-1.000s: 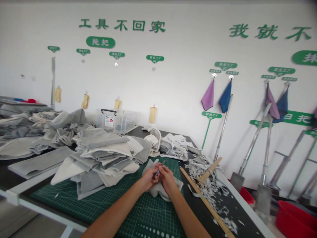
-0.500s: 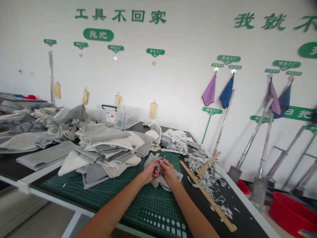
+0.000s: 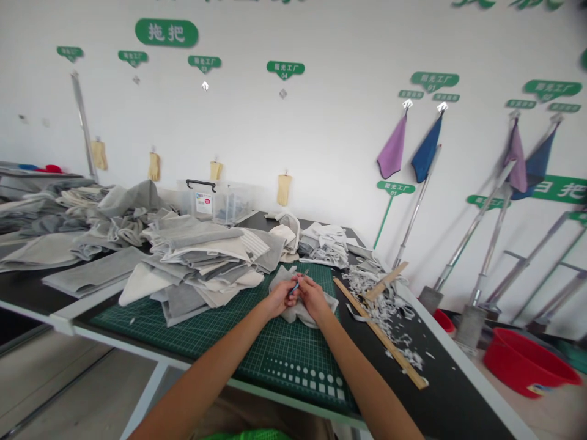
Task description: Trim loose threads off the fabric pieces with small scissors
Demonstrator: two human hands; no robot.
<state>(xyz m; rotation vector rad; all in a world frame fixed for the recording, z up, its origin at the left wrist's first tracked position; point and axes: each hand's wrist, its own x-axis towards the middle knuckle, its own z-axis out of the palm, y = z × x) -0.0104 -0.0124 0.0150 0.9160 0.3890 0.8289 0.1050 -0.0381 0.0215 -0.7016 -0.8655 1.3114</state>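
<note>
My left hand (image 3: 280, 297) is closed around a small blue-handled tool (image 3: 294, 287) with a thin metallic tip pointing up and away. Right beside it, my right hand (image 3: 313, 296) has its fingers pinched together near the tool; what they grip is mostly hidden, though grey fabric lies directly beneath. That crumpled light grey cloth (image 3: 299, 315) spreads under both hands on the green cutting mat (image 3: 220, 345). The fingers of the two hands nearly meet, so the exact contact between tool and cloth cannot be made out.
A tall stack of grey and white cloth pieces (image 3: 197, 244) rises left of my hands. To the right lie a long wooden ruler (image 3: 380, 333) and grey-white scraps (image 3: 383, 311). Behind stands a clear plastic box (image 3: 233, 201); a red basin (image 3: 527, 366) is on the floor.
The view has tilted downward, bringing the table's near edge into sight. Both hands stay together over the grey cloth, with only a slight shift of the fingers around the blue-handled tool.
</note>
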